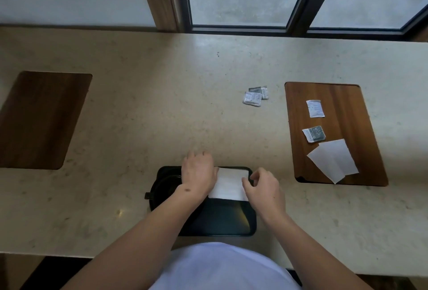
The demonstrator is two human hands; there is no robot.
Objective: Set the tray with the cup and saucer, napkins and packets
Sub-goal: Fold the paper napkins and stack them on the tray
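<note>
Napkin (229, 184) number one, white and folded, lies on the far right part of the black tray (222, 224), and the tray sits on the pale counter (143, 113) right in front of the person. Its long side runs left to right. The left hand (198, 175) lies flat on the napkin's left end with the fingers spread a little, pressing down and not pinching. The right hand (262, 187) is at the napkin's right end. Its fingers are curled in near the edge, but I cannot tell if they pinch the paper or only touch it. A dark cup and saucer (165, 185) seem to sit on the left part of the tray, partly hidden under the left arm.

More things wait to the right. Another white napkin (333, 162) lies on the wooden mat (335, 95), near its close end. Two small packets lie on that mat too, a white packet (315, 109) farther away and a grey packet (313, 134) closer. A little pile of packets (256, 96) sits on the counter, far from the tray and a bit to the right.

All of these lie to the right of the tray, so the right hand is the nearer one to reach them. I think the napkin on the mat is the closest thing to grab.
</note>
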